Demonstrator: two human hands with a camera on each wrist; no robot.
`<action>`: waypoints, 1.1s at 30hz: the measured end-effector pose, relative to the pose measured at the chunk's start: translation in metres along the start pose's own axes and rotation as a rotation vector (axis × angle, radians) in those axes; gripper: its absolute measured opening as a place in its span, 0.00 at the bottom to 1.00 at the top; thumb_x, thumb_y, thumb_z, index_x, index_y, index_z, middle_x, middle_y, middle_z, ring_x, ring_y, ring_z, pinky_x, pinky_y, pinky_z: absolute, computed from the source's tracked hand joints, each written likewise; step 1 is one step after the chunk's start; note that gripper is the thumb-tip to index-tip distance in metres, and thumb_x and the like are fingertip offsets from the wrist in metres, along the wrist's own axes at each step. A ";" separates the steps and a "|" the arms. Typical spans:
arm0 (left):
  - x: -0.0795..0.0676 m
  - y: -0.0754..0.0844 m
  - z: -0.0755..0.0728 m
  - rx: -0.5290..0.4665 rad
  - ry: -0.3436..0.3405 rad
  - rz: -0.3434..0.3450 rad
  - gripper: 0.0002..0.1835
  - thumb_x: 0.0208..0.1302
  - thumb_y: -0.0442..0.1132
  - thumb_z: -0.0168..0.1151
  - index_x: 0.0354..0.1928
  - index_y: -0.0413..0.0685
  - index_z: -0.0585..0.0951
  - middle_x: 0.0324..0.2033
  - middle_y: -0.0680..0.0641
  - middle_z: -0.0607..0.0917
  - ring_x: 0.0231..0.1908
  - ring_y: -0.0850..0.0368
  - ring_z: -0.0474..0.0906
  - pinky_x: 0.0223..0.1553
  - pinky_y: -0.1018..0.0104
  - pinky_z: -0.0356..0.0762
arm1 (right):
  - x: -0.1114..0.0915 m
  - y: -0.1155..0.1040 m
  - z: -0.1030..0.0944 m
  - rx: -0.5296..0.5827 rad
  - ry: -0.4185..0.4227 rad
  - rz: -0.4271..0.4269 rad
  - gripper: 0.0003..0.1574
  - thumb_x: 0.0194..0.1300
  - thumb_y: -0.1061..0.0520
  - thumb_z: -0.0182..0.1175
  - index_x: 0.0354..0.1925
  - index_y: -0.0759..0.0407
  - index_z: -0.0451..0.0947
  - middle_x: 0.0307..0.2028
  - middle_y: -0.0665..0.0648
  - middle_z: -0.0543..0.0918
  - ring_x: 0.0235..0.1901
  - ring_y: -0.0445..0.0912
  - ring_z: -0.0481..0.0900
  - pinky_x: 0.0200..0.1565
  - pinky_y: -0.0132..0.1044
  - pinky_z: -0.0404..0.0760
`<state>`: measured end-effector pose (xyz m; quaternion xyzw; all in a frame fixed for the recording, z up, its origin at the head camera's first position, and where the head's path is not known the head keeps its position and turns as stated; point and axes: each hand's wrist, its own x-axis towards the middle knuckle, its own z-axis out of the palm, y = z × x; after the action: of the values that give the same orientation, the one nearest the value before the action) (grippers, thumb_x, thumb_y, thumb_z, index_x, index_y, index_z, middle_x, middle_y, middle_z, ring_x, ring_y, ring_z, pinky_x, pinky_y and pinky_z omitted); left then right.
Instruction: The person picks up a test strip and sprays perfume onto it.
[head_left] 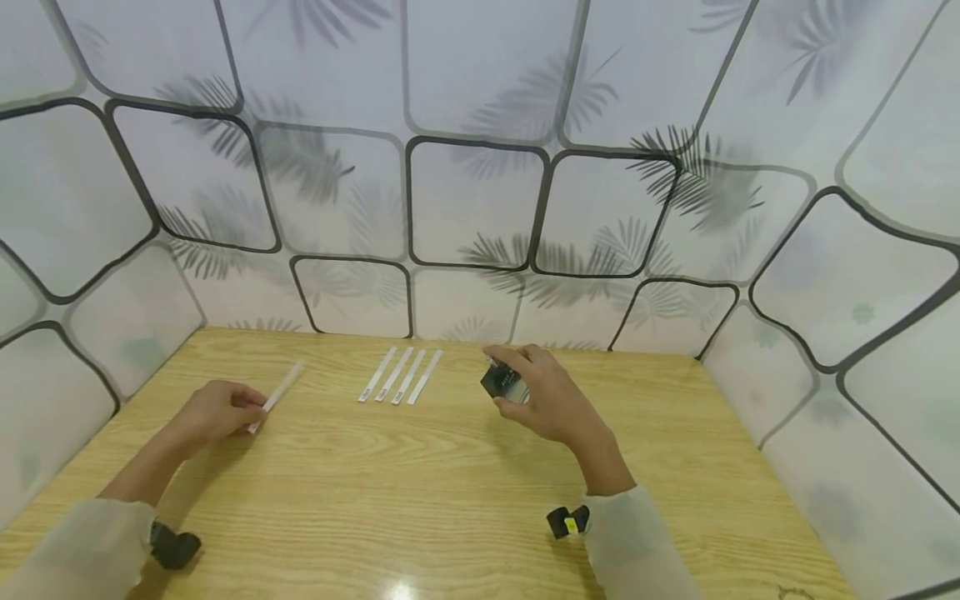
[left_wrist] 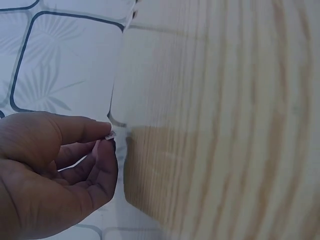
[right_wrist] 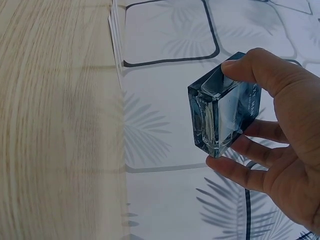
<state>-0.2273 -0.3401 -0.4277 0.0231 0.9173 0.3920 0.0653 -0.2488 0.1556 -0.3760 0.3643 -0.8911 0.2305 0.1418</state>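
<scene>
My left hand [head_left: 213, 412] pinches a narrow white paper strip [head_left: 285, 382] by its near end, over the left part of the table. In the left wrist view the strip's end [left_wrist: 111, 135] shows between thumb and fingertip. With thumb and fingers, my right hand [head_left: 553, 398] grips a dark blue glass perfume bottle [head_left: 502, 381] above the table, right of the middle. The right wrist view shows the bottle [right_wrist: 220, 112] tilted, its thick clear glass base towards the camera and pale lettering on one side.
Several similar white strips [head_left: 400, 375] lie side by side on the wooden table [head_left: 390, 492] between the hands, small printing at their near ends. Behind the table and along both sides stand patterned white walls [head_left: 480, 208]. Each wrist wears a small black device [head_left: 567, 522].
</scene>
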 end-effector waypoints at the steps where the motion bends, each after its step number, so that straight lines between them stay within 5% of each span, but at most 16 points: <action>1: 0.000 0.001 0.001 -0.024 -0.005 0.000 0.18 0.72 0.33 0.61 0.55 0.21 0.77 0.42 0.35 0.87 0.36 0.55 0.82 0.35 0.65 0.85 | 0.000 0.000 0.000 -0.001 -0.001 0.002 0.45 0.63 0.55 0.74 0.75 0.47 0.67 0.52 0.59 0.78 0.47 0.51 0.77 0.44 0.49 0.80; 20: 0.013 0.043 0.027 -0.142 -0.012 0.095 0.19 0.76 0.38 0.59 0.59 0.27 0.78 0.50 0.34 0.84 0.42 0.52 0.83 0.44 0.59 0.85 | 0.001 -0.001 -0.002 -0.010 -0.025 0.018 0.45 0.64 0.53 0.73 0.75 0.46 0.66 0.52 0.59 0.77 0.47 0.51 0.77 0.45 0.48 0.80; 33: 0.022 0.083 0.056 -0.247 -0.039 0.144 0.17 0.75 0.36 0.61 0.58 0.29 0.79 0.46 0.36 0.84 0.38 0.54 0.81 0.44 0.56 0.85 | 0.001 0.000 0.000 -0.003 -0.011 0.002 0.46 0.63 0.54 0.74 0.75 0.46 0.67 0.52 0.59 0.78 0.46 0.51 0.76 0.43 0.47 0.80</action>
<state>-0.2420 -0.2410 -0.4085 0.0881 0.8566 0.5052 0.0570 -0.2493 0.1554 -0.3755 0.3645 -0.8925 0.2274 0.1374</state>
